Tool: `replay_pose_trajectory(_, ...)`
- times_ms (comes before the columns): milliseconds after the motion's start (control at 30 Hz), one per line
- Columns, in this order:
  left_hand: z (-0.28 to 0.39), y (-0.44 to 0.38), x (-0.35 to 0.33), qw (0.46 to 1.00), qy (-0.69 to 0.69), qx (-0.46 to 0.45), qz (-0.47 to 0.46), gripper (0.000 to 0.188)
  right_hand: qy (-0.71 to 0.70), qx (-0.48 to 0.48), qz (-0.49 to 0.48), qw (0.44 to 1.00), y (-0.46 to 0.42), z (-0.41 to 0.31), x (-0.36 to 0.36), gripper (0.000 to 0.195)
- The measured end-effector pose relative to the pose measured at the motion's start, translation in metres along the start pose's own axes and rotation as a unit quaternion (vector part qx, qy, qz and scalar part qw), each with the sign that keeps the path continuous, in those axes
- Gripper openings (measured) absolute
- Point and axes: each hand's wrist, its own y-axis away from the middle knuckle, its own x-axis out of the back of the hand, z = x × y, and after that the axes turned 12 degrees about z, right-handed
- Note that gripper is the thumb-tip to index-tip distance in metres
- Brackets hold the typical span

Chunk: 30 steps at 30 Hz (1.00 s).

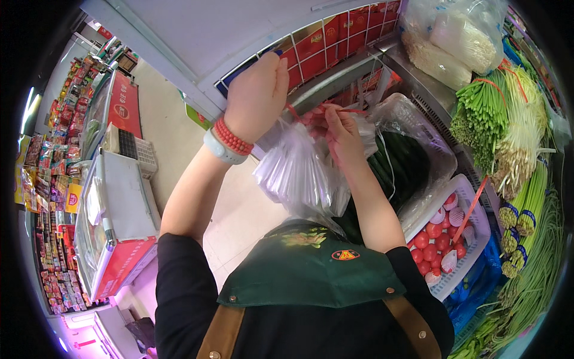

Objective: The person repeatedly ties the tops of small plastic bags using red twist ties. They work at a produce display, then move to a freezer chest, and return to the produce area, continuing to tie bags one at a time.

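Note:
A red plastic string (354,111) runs by the fingertips of my right hand (343,134), which pinches it. Just below hangs a bunch of clear plastic bags (291,166), gathered at its top. My left hand (258,96), with red beads and a pale watch on its wrist, is raised to the left of the string in front of a white wire grid (309,51). Its fingers curl away from me, so what they hold is hidden. Dark green cucumbers (397,164) lie in a plastic-lined crate right of my right forearm.
A white basket (477,215) holds red tomatoes (432,247), some in foam nets. Bundled green vegetables (484,107) and a bag of white mushrooms (453,40) line the right-hand shelf. At left stand a chest freezer (130,206) and snack racks (67,121). A white panel (215,36) rises ahead.

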Motion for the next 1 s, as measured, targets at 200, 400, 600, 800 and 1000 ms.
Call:
replay_pose_trajectory(200,0.002,0.008,0.004,0.999,0.029,0.019,-0.018,0.026,0.115,0.013,-0.018,0.993,0.000,0.009,0.004,0.020)
replay_pose_trajectory(400,-0.001,0.011,-0.001,0.999,0.041,0.006,0.005,0.026,0.062,0.083,0.030,0.994,0.007,0.017,0.002,0.016)
replay_pose_trajectory(600,-0.003,0.010,-0.004,1.000,0.024,0.005,0.014,0.025,0.173,0.196,0.062,0.963,0.006,0.033,0.012,0.014)
replay_pose_trajectory(800,-0.003,0.009,-0.007,1.000,0.018,0.009,0.022,0.024,0.089,0.092,0.049,0.991,0.012,0.032,0.004,0.013)
replay_pose_trajectory(1000,0.007,0.007,-0.002,0.995,0.077,0.060,-0.003,0.023,0.152,0.056,0.025,0.987,-0.003,0.020,0.000,0.010)
